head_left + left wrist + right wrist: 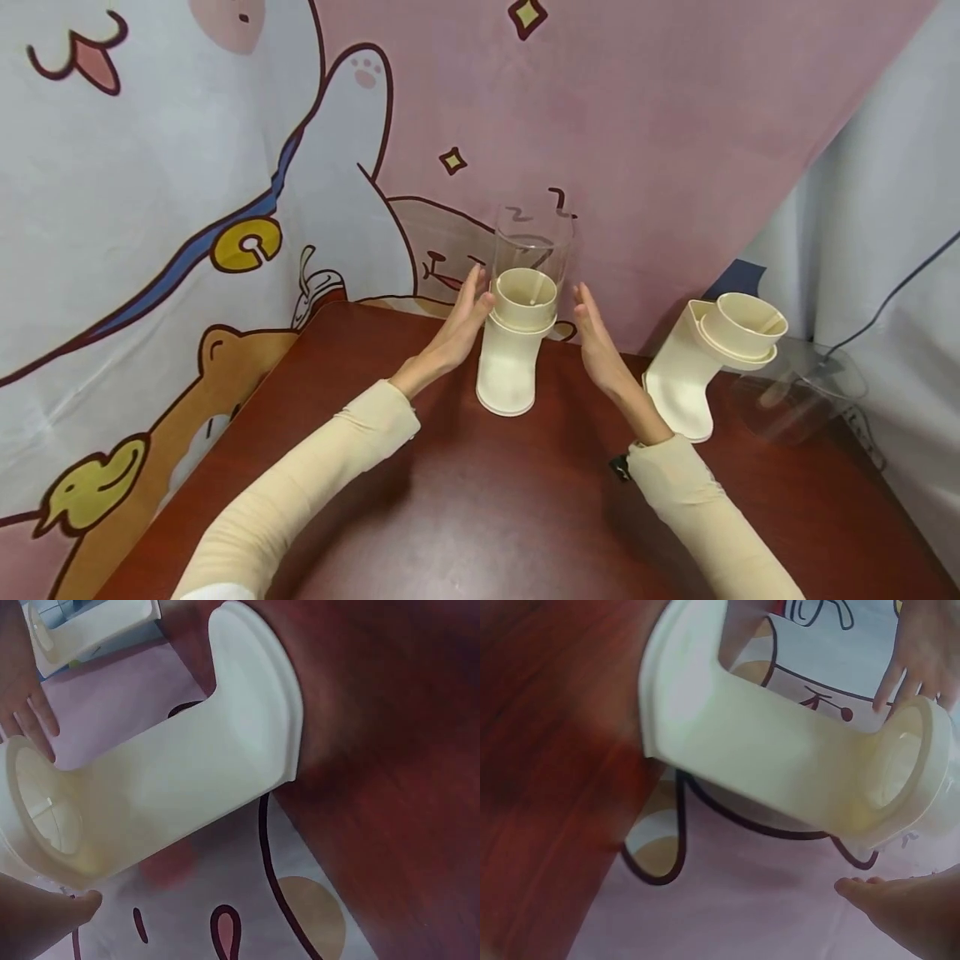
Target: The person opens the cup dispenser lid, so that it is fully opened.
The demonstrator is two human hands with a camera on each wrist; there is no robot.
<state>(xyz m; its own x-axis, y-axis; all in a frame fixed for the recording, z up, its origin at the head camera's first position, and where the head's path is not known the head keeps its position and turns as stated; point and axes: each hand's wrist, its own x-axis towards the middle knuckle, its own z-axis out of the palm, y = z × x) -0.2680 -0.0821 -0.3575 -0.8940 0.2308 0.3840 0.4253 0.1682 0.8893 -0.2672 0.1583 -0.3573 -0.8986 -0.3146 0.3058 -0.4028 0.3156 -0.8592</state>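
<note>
Cream stand (172, 780) cropped in wrist views

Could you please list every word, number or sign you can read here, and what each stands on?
"Z": faint, Z-like mark on the printed backdrop, seen through the clear cylinder.
"Z": second mark, same backdrop, crossed by the cylinder's rim.
Unreadable: dark marks at far right, perhaps not letters.
None visible on the middle cream holder or right-hand cream holder.
</note>
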